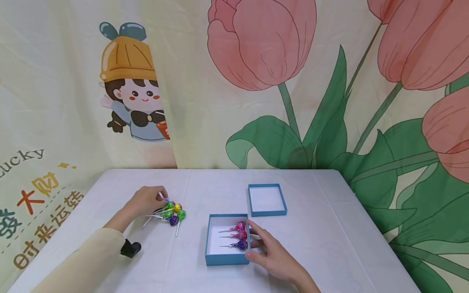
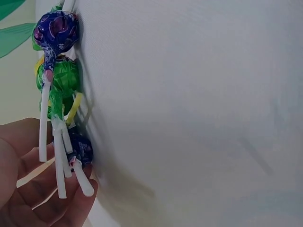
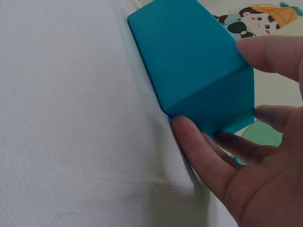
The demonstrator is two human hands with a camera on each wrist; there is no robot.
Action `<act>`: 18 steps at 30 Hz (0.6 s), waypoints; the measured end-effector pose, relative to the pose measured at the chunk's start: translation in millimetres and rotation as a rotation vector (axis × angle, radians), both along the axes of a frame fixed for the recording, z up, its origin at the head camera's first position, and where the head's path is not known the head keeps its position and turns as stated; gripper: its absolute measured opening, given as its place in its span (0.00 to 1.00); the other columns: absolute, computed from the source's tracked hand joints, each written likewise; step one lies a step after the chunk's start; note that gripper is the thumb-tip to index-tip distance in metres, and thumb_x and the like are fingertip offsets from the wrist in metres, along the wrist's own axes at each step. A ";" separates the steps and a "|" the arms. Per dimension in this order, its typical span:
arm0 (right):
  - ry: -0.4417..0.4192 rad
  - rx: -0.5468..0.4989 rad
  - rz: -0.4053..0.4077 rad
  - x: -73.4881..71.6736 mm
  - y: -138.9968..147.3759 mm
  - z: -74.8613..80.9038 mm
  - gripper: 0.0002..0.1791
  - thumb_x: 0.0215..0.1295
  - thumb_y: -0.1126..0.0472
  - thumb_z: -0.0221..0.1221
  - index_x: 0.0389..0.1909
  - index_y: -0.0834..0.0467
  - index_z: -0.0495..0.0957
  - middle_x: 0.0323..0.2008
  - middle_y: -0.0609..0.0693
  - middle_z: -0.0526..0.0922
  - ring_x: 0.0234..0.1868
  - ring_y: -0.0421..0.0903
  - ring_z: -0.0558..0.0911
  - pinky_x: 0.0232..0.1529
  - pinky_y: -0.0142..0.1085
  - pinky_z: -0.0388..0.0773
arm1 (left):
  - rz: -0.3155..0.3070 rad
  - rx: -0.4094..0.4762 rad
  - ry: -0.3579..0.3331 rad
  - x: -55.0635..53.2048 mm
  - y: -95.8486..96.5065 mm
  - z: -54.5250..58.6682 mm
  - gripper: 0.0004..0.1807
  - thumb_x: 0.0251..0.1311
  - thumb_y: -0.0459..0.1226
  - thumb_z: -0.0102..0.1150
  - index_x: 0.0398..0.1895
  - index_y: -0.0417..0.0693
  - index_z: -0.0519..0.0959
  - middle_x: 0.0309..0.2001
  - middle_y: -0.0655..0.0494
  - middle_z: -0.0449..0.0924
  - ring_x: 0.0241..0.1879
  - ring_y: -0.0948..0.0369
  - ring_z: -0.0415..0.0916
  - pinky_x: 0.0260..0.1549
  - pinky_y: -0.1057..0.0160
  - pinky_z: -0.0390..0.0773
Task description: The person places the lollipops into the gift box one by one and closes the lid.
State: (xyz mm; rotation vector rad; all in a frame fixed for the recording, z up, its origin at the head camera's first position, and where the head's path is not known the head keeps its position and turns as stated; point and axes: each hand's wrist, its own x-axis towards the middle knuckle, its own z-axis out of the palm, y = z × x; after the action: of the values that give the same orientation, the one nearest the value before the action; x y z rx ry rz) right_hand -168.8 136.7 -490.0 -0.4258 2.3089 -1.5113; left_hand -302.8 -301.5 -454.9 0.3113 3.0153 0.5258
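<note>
A beige sleeve (image 1: pixel 78 262) lies nearest the head camera, at the lower left, with a black device (image 1: pixel 130 248) beside its cuff. The person's left hand (image 1: pixel 148 200) reaches from it to a loose pile of lollipops (image 1: pixel 169 213) on the left of the white table (image 1: pixel 311 252). Its fingers bend around the pile's edge; in the left wrist view a dark blue lollipop (image 2: pixel 83 150) sits at the fingertips, though one cannot tell whether they grasp it. The pile shows green, yellow and dark purple wrappers, and its white sticks point toward the person and to the left.

The right hand (image 1: pixel 272 252) rests against the right wall of a blue box (image 1: pixel 226 259), its fingers extended and not clenched. Inside, three lollipops (image 1: pixel 239 236), two pinkish red and one dark purple, lie in a row by that wall, sticks pointing left. A shallow blue tray (image 1: pixel 269 213) with a white inside lies just beyond the box, to its right. Behind the table hangs a cloth printed with pink tulips (image 1: pixel 264 44).
</note>
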 end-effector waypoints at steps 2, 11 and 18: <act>0.000 -0.002 0.001 -0.1 0.0 0.0 0.46 0.72 0.47 0.68 0.84 0.31 0.54 0.78 0.56 0.66 0.62 0.51 0.78 0.58 0.44 0.82 | -0.002 0.005 0.010 -1.7 1.9 -0.9 0.07 0.67 0.37 0.68 0.44 0.45 0.84 0.33 0.53 0.81 0.33 0.55 0.75 0.37 0.52 0.77; -0.005 -0.003 0.000 -0.2 -0.4 0.7 0.46 0.72 0.46 0.68 0.84 0.32 0.54 0.78 0.56 0.66 0.62 0.51 0.78 0.59 0.47 0.82 | -0.008 0.034 0.046 -4.9 7.3 -2.2 0.07 0.66 0.36 0.68 0.44 0.45 0.84 0.35 0.52 0.84 0.36 0.54 0.78 0.40 0.47 0.79; -0.011 0.000 -0.002 0.9 -0.4 2.6 0.46 0.72 0.46 0.68 0.84 0.33 0.54 0.78 0.57 0.66 0.63 0.51 0.78 0.61 0.49 0.82 | 0.007 0.083 -0.004 -8.1 9.8 -1.1 0.10 0.62 0.33 0.71 0.46 0.43 0.84 0.38 0.49 0.86 0.40 0.51 0.80 0.46 0.42 0.79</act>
State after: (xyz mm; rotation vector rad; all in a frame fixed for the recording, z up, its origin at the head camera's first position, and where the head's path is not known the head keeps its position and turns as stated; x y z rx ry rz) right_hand -167.9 136.4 -487.4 -0.4144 2.3017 -1.5115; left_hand -310.9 -291.7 -456.0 0.3033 2.9969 0.6518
